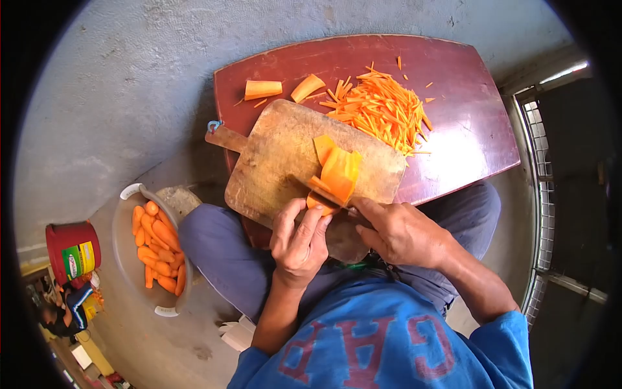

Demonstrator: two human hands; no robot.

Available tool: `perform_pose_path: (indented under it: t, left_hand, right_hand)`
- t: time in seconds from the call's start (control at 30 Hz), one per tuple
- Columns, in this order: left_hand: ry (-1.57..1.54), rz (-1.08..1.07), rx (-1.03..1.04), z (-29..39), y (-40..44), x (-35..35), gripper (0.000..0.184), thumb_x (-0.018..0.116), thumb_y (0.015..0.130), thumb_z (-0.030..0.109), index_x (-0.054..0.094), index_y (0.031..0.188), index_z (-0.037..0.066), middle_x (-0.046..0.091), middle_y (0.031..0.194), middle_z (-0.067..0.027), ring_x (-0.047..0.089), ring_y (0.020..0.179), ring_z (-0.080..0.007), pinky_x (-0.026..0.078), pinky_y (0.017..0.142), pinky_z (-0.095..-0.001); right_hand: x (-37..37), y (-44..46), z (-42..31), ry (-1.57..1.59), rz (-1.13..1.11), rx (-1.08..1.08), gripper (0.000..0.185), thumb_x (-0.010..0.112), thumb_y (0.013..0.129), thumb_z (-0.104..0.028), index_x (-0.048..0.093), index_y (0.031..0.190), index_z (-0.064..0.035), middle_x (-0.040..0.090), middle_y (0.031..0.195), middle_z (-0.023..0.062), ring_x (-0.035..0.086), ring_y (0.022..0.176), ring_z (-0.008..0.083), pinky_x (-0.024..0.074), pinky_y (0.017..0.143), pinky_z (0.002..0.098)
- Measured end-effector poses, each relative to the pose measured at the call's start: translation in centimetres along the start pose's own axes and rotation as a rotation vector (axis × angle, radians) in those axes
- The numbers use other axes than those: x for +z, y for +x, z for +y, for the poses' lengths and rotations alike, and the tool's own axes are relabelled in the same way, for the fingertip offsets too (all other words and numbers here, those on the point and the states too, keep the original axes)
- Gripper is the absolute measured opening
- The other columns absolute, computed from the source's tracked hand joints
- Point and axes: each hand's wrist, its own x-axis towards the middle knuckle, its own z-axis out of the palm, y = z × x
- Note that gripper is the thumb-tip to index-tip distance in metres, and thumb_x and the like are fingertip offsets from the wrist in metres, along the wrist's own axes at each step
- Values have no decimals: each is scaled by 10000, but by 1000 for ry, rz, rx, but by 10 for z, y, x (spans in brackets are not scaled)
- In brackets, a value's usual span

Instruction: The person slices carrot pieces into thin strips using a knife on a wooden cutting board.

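My left hand [299, 243] pinches a carrot piece [320, 203] at the near edge of a wooden cutting board [272, 155]. In my right hand [405, 233] is a knife [329, 193], its blade lying across the carrot piece; its handle is mostly covered by my fingers. Thin carrot slices [340, 172] lie overlapped on the board just beyond the blade. Past the board's far edge, a heap of carrot strips [382, 107] rests on the red table [453, 71]. Two carrot chunks, one at the far left [263, 89] and one beside it [308, 87], sit on the table too.
On the floor to the left, a tub [120, 246] holds several whole carrots [159, 249]. Farther left stands a red bucket [55, 253], with another person [68, 311] near it. A wall [142, 84] runs behind the table, and a metal-grid door [544, 194] is at the right.
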Motion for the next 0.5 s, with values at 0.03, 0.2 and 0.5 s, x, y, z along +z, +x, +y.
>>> perform_pose_path:
  t: [0.03, 0.2, 0.5]
  left_hand:
    - [-5, -8, -3, 1, -1, -1, 305, 946, 918, -7, 822, 1197, 4, 761, 1225, -186, 775, 1043, -365, 648, 897, -438]
    - [-7, 4, 8, -1, -2, 0, 341, 947, 917, 4, 816, 1231, 16, 762, 1186, -202, 777, 997, -379, 651, 837, -446]
    - [37, 12, 7, -3, -7, 0, 368, 897, 857, -106, 839, 1210, -22, 771, 1203, -231, 787, 992, -405, 663, 855, -458]
  right_hand:
    - [3, -4, 3, 18, 14, 2, 354, 742, 1051, -119, 594, 1332, 36, 728, 811, 311, 758, 796, 543, 608, 698, 592]
    - [-19, -15, -20, 113, -1, 88, 375, 760, 1037, -112, 605, 1352, 20, 741, 889, 309, 759, 853, 536, 614, 737, 582]
    - [-40, -37, -58, 22, -87, 52, 473, 774, 1022, -101, 583, 1437, 23, 790, 1033, 255, 782, 849, 500, 633, 687, 550]
